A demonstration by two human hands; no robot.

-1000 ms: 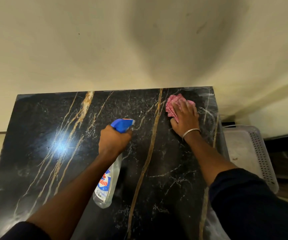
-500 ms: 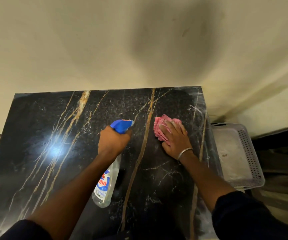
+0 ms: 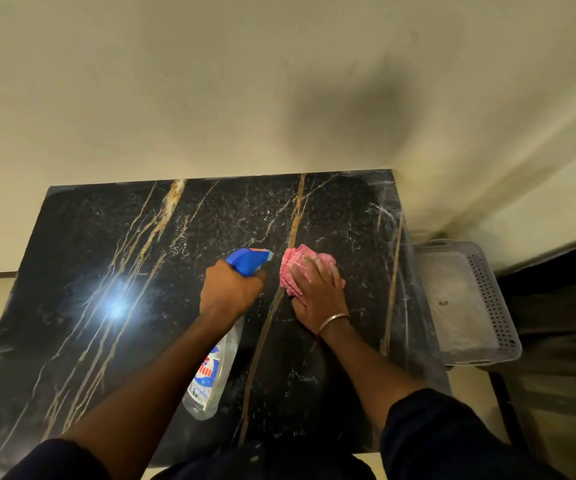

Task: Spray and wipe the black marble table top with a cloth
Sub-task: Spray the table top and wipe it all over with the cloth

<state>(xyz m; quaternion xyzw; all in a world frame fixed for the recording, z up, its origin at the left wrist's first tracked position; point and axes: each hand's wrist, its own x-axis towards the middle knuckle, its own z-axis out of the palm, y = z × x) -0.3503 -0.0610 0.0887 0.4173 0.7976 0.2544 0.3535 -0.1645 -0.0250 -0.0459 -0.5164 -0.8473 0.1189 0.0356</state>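
The black marble table top point(image 3: 141, 258) with gold and white veins fills the lower half of the head view. My left hand point(image 3: 229, 292) grips the neck of a clear spray bottle point(image 3: 212, 375) with a blue trigger head point(image 3: 248, 259), held above the table's middle, nozzle pointing right. My right hand point(image 3: 317, 292) presses flat on a folded pink cloth point(image 3: 291, 268) lying on the marble just right of the nozzle. A metal bangle sits on that wrist.
A cream wall point(image 3: 210, 81) rises right behind the table's far edge. A grey perforated plastic basket point(image 3: 487, 306) stands beside the table's right edge. A bright light glare point(image 3: 118, 306) reflects off the marble at the left.
My right hand has slid the pink cloth from the far right corner toward me and leftward, ending beside the spray nozzle. My left hand with the bottle has stayed in place.
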